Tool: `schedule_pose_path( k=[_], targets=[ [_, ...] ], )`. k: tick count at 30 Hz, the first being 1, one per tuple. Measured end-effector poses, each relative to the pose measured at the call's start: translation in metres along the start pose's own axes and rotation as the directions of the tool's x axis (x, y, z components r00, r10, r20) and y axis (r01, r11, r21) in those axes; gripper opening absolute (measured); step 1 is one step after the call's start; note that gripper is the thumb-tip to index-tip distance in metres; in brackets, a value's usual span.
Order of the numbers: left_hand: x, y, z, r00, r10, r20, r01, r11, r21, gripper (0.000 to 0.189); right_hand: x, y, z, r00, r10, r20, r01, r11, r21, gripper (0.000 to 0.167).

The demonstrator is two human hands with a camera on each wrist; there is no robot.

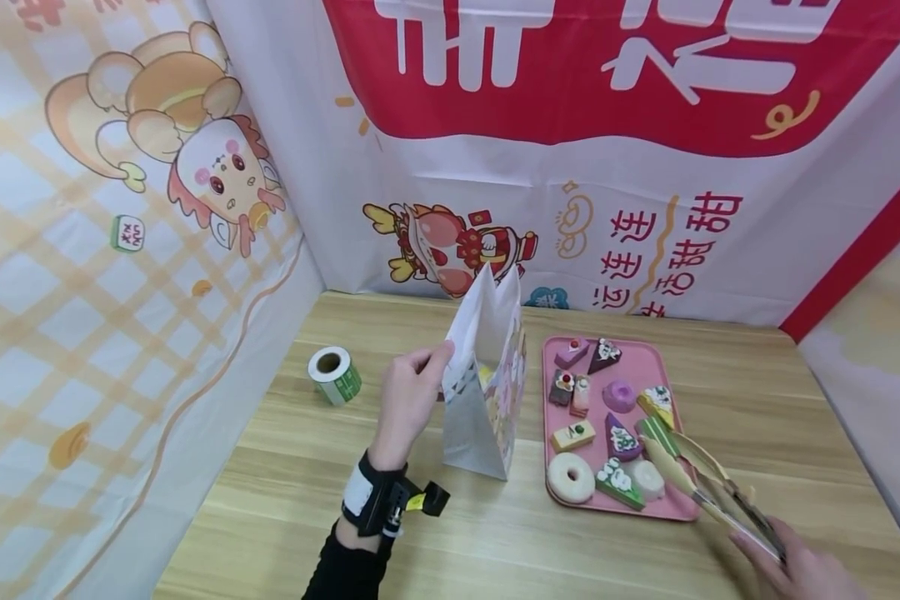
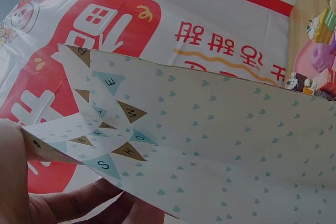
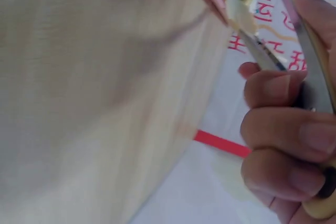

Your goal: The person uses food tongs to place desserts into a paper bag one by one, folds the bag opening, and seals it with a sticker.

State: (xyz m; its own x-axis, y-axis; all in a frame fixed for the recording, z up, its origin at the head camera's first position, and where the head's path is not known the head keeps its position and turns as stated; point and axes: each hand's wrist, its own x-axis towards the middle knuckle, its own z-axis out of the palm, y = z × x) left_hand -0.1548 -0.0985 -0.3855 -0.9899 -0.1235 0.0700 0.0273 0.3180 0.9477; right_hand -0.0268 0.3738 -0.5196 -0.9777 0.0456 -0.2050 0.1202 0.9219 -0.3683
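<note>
My left hand pinches the upper edge of a white paper bag, which stands upright with its mouth open. Small hearts and triangular flags are printed on the bag's side in the left wrist view. Something yellow shows inside it. In my right hand I grip metal tongs with cream-coloured tips. Those tips are at a green striped cake slice on the right side of a pink tray; whether they clamp it, I cannot tell. The right wrist view shows fingers curled round the tongs' handle.
Several toy cakes share the tray, among them a white donut, a purple slice and a purple ring-shaped cake. A roll of green-and-white labels stands left of the bag. Printed cloth walls enclose the wooden table.
</note>
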Motion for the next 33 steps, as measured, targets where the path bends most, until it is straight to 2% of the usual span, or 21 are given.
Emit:
schedule_pose_path(
  k=[3, 7, 13, 16, 18, 20, 24, 26, 29, 31, 33],
  targets=[
    [0.0, 0.0, -0.001, 1.0, 0.004, -0.001, -0.004, 1.0, -0.002, 0.041, 0.002, -0.006, -0.006, 1.0, -0.007, -0.005, 0.007, 0.999, -0.036, 0.057],
    [0.0, 0.001, -0.001, 1.0, 0.01, 0.0, -0.01, 1.0, 0.007, 0.043, 0.005, -0.013, -0.014, 0.998, 0.017, 0.063, -0.011, 0.996, -0.087, 0.061],
    [0.001, 0.001, 0.0, 1.0, 0.016, 0.0, -0.016, 1.0, 0.022, 0.043, 0.009, -0.01, -0.016, 0.993, 0.004, 0.121, 0.005, 0.997, -0.072, 0.051],
    [0.0, 0.0, 0.0, 1.0, 0.011, 0.0, -0.011, 1.0, 0.02, 0.042, 0.011, -0.001, -0.013, 0.99, 0.005, 0.14, 0.001, 0.999, -0.043, 0.056],
    [0.0, 0.0, 0.001, 1.0, 0.004, -0.006, -0.004, 1.0, 0.016, 0.041, 0.012, 0.005, -0.01, 0.989, 0.019, 0.149, -0.017, 1.0, -0.014, 0.065],
    [0.001, -0.001, 0.002, 1.0, 0.0, -0.009, 0.0, 1.0, 0.009, 0.042, 0.012, 0.011, -0.006, 0.988, 0.033, 0.15, -0.04, 0.998, 0.042, 0.07],
    [0.002, -0.002, 0.005, 1.0, 0.004, -0.01, -0.004, 1.0, 0.006, 0.044, 0.007, 0.022, 0.005, 0.998, 0.029, 0.048, -0.037, 0.984, 0.173, 0.062],
    [0.002, -0.002, 0.005, 1.0, 0.006, -0.012, -0.006, 1.0, 0.0, 0.043, 0.006, 0.026, 0.011, 0.999, 0.012, -0.033, -0.004, 0.975, 0.224, 0.054],
    [0.002, -0.003, 0.006, 1.0, 0.01, -0.013, -0.01, 1.0, -0.005, 0.043, 0.004, 0.027, 0.02, 0.995, 0.035, -0.089, -0.003, 0.94, 0.341, 0.044],
    [0.002, -0.003, 0.005, 1.0, 0.011, -0.014, -0.011, 1.0, -0.006, 0.043, 0.002, 0.027, 0.023, 0.995, 0.064, -0.079, -0.024, 0.903, 0.43, 0.041],
    [0.002, -0.003, 0.005, 1.0, 0.011, -0.011, -0.011, 1.0, -0.005, 0.045, 0.0, 0.024, 0.026, 0.995, 0.092, -0.048, -0.053, 0.845, 0.533, 0.04]
  ],
)
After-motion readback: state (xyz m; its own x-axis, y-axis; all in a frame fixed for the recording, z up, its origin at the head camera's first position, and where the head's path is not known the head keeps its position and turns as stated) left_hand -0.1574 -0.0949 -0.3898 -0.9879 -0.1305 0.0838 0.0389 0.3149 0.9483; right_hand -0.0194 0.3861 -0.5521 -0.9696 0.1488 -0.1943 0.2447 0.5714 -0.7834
